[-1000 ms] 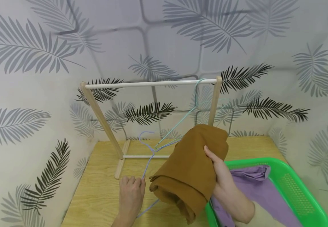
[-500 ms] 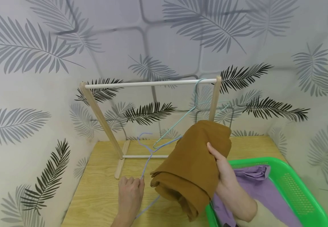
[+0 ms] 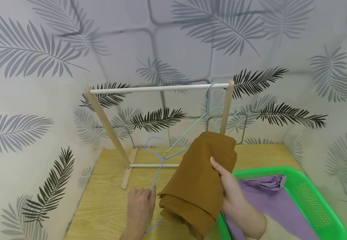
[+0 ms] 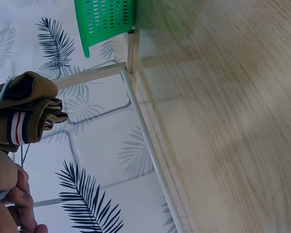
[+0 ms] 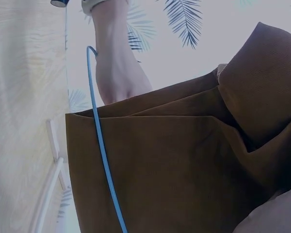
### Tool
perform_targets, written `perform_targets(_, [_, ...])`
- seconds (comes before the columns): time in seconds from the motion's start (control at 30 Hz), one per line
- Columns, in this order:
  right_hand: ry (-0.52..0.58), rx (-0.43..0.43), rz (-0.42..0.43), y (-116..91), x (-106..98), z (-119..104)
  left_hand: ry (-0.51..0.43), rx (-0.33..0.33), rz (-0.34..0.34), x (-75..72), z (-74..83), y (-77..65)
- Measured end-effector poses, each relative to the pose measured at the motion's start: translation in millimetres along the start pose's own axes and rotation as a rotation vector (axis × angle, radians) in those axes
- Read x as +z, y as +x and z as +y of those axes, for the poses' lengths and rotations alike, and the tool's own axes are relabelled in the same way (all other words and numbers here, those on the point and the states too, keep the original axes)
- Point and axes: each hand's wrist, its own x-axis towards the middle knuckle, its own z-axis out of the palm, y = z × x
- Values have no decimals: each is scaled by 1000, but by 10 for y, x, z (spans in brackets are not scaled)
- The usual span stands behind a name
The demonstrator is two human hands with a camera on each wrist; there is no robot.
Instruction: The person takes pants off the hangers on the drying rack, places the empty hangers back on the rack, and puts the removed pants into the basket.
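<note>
My left hand grips a thin blue clothes hanger by one arm, its hook pointing away from me over the table. My right hand holds a folded brown garment, thumb on top and the other fingers hidden beneath. Part of the hanger is behind the garment. Seen from the left wrist, the garment carries a navy, white and red striped band. In the right wrist view the blue wire crosses in front of the brown cloth.
A small rack with a white rail and wooden posts stands on the wooden table by the patterned wall. From its right end hangs a mint-green hanger. To the right is a green basket with a purple garment inside.
The brown garment and my right hand moved slightly right, then back left and a little lower. My left hand has shifted slightly right with the blue hanger.
</note>
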Motion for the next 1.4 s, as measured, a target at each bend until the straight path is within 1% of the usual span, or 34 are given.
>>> perform_targets(0.13, [-59, -12, 46, -20, 9, 54, -2, -4, -16, -32, 38, 18])
perform_targets(0.37, [-109, -40, 126, -41, 34, 103, 29, 9, -33, -59, 59, 36])
perform_targets(0.43, [-115, -43, 135, -52, 38, 102, 32, 7, -35, -62, 61, 45])
perform_targets(0.5, [-107, -46, 126, -69, 43, 91, 31, 4, -37, -67, 62, 55])
perform_targets(0.63, [-81, -20, 85, -120, 42, 48, 25, 8, -39, -73, 55, 63])
perform_targets(0.8, [-28, 58, 14, -185, 31, -9, 27, 19, -34, -71, 45, 64])
perform_targets(0.9, [4, 72, -14, -201, 36, -26, 34, 23, -41, -71, 46, 63])
perform_targets(0.97, [19, 76, -20, -204, 45, -33, 47, 28, -42, -73, 47, 60])
perform_targets(1.07, [42, 81, -33, -203, 60, -38, 93, 53, -30, -76, 43, 49])
perform_targets(1.2, [84, 79, -85, -199, 72, -43, 146, 100, 5, -70, 23, 34])
perform_targets(1.27, [123, 92, -134, -199, 67, -57, 169, 121, 21, -64, 7, 29])
perform_targets(1.3, [147, 101, -165, -201, 59, -69, 200, 141, 21, -62, -4, 23])
perform_targets(1.4, [224, 145, -277, -217, 15, -132, 241, 150, 28, -48, -42, 5])
